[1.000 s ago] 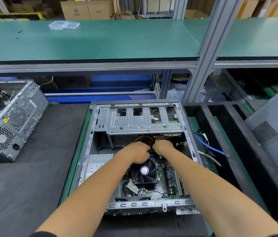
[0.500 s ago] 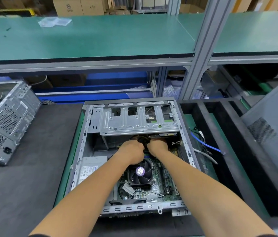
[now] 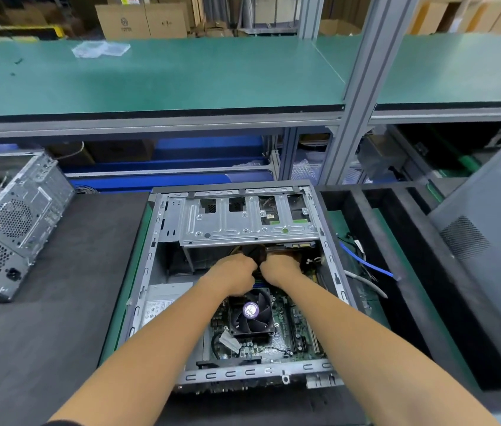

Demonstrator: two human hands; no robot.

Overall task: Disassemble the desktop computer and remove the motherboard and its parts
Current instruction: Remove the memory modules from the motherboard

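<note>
Both hands (image 3: 258, 273) above motherboard (image 3: 286, 330)

Bare galvanised metal case (image 3: 163, 241), matt dark foam mat (image 3: 58, 302)

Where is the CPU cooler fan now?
Head view: the CPU cooler fan sits mid-motherboard, just below both hands, right of the power supply.

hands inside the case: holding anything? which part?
Both hands, left and right, curl round the dark cable bundle under the drive cage; the exact grip point is hidden.
</note>
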